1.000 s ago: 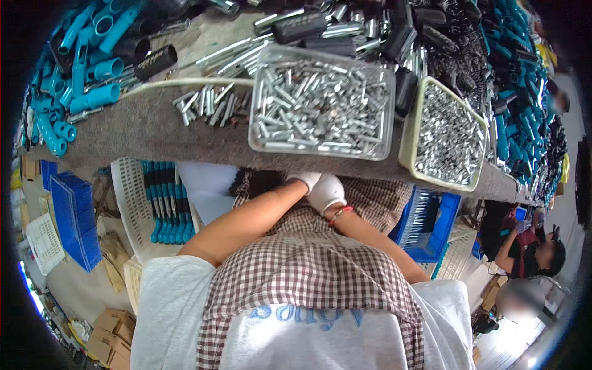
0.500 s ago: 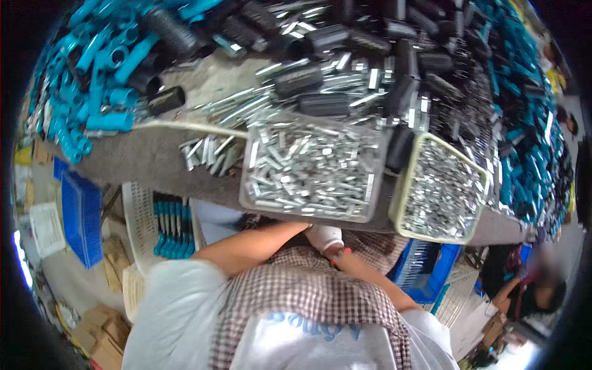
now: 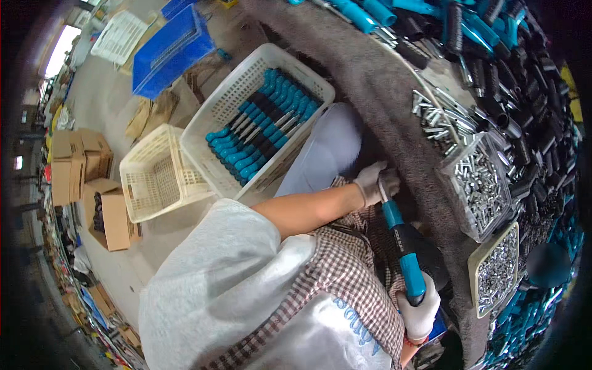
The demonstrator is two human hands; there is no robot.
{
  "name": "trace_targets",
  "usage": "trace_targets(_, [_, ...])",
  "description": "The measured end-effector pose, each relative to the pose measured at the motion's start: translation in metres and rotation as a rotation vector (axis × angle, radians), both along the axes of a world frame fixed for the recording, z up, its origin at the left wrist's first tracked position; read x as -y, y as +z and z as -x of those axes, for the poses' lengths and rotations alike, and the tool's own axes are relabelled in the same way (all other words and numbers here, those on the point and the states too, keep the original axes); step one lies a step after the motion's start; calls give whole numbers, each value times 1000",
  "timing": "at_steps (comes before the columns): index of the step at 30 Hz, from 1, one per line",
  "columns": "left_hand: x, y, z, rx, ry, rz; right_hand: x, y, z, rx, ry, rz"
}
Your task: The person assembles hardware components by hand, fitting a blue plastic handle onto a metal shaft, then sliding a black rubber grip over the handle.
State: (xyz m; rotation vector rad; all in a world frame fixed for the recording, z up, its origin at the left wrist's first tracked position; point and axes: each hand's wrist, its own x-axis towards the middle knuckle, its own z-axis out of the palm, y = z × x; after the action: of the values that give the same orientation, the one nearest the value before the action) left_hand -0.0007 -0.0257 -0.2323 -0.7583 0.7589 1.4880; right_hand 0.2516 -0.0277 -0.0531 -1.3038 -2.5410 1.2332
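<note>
Holds a tool (image 3: 403,239) beside the bench (image 3: 394,111): pinches its metal tip (image 3: 383,193) in the gloved left hand (image 3: 372,184), grips its teal end (image 3: 412,279) in the gloved right hand (image 3: 421,312). Has similar tools (image 3: 262,126) in a basket (image 3: 226,106) at left.

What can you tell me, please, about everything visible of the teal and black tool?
The tool is long and straight, teal on either side of a black section, with a silvery shaft; the coloured parts look like plastic. It slants beside the checked apron. The right hand grips its teal end; the left hand is at the shaft.
</note>
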Motion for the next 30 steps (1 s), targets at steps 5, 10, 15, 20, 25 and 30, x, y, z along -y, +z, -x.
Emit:
trace_targets(5, [20,34,32,127,374,-333,29,-25,34,-176,-11,-168])
trace_targets(10, [74,125,18,-101,159,-438,43,-34,97,-370,-134,45])
trace_targets(15, [123,121,38,-328,106,-717,41,-48,155,-398,111,-28])
trace_targets(20, [183,79,138,-982,213,-137,41,-62,190,-385,321,-264])
trace_targets(25, [301,-48,276,-1543,-875,1033,21,-77,150,-237,50,-254])
trace_targets(30, [311,-120,283,-1458,-1388,1109,18,-117,111,-74,-172,-202])
